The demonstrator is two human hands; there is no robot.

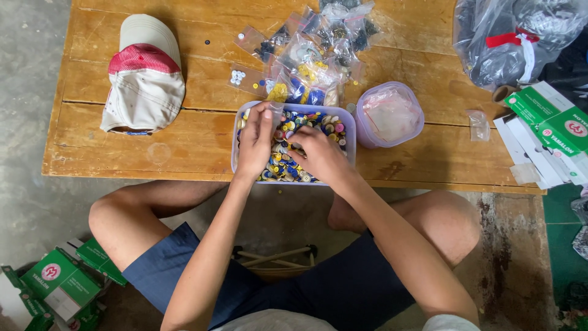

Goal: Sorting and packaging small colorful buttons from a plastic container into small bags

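Observation:
A pale purple plastic tub [350, 125] full of mixed coloured buttons [324, 124] sits at the near edge of a low wooden table [202, 132]. My left hand [255, 142] is over the tub's left side, fingers pinched on a small clear plastic bag [277, 112] held upright. My right hand [320, 155] rests low in the buttons at the middle of the tub, fingers curled down into them; what they hold is hidden.
A heap of small clear bags with sorted buttons [312, 52] lies behind the tub. A round purple tub of empty bags [389, 114] stands to its right. A cap [144, 76] lies at left. Green and white boxes [551, 125] and a large bag [514, 37] are at right.

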